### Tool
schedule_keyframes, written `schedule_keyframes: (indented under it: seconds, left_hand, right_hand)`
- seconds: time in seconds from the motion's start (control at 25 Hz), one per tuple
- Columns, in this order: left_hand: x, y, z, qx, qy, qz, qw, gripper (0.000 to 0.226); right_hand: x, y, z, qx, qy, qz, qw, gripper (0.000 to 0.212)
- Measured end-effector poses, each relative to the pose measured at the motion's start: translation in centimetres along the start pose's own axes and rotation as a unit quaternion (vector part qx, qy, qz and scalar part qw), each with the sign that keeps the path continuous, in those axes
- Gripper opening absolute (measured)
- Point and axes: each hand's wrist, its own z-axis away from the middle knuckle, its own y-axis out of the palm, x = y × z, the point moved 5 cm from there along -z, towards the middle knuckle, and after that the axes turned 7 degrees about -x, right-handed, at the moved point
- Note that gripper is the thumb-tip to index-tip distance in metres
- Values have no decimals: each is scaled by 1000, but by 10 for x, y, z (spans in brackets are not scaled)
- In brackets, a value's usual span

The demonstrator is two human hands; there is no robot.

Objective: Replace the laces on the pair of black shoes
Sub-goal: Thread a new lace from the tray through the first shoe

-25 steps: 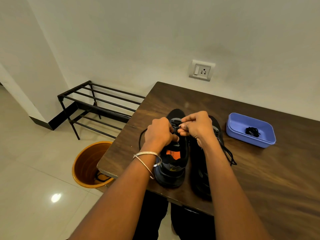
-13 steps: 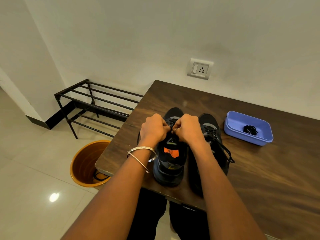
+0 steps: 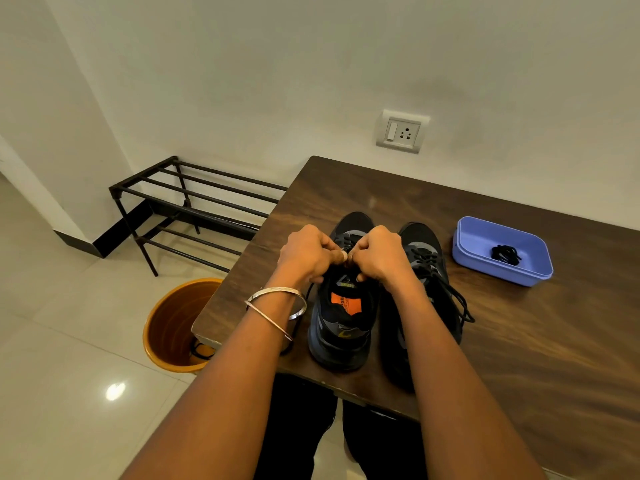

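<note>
Your grip is double and tight: left hand (image 3: 306, 256) and right hand (image 3: 379, 256), knuckles up and fingers curled under, meet thumb to thumb over the throat of the left shoe (image 3: 341, 306), pinching what appears to be its lace (image 3: 346, 239) between the fingertips. How much lace each hand holds cannot be told, as the fists hide it. A loose black strand trails off the shoe's left side, under your bangled wrist.

Both black shoes stand side by side on the dark wooden bench (image 3: 519, 341), heels toward you, toes toward the wall. The right shoe (image 3: 429, 271) is already laced, its ends spilling loose to the right. The left shoe's orange insole label shows through an open mouth just below your hands.

The relation that matters is this: the shoe's long axis runs straight away from you, and the eyelets lie directly beneath your grip, one row under each hand. Neither hand is nearer; you likely work the lace crosswise, left to right, then step toward the heel.

A lavender tub (image 3: 471, 237) sits well apart to the right, with a coil of black lace (image 3: 505, 254) in it. An orange bin (image 3: 166, 327) stands on the floor by the bench's left corner.
</note>
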Motion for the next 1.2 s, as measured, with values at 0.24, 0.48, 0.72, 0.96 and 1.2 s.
schedule_keyframes:
  seconds: [0.24,0.48,0.72,0.96,1.2]
  left_hand:
    - [1,3,-3,-27,23,-48,998,14]
    - [4,10,-14,-34,27,-32,999,21]
    - [-20,-4,-9,-110,99,-176,973,24]
    - [-77,-74,22,-187,156,412,878,18]
    - [-80,-73,16,-178,197,239,934,7]
  right_hand:
    - [7,5,2,-15,-51,54,997,5]
    - [6,-6,-1,46,-4,20,999,49]
    - [-3,-25,1,61,-43,174,982,96]
    - [-9,-24,2,77,-30,157,984,92]
    - [-16,-24,0,74,-28,139,987,93]
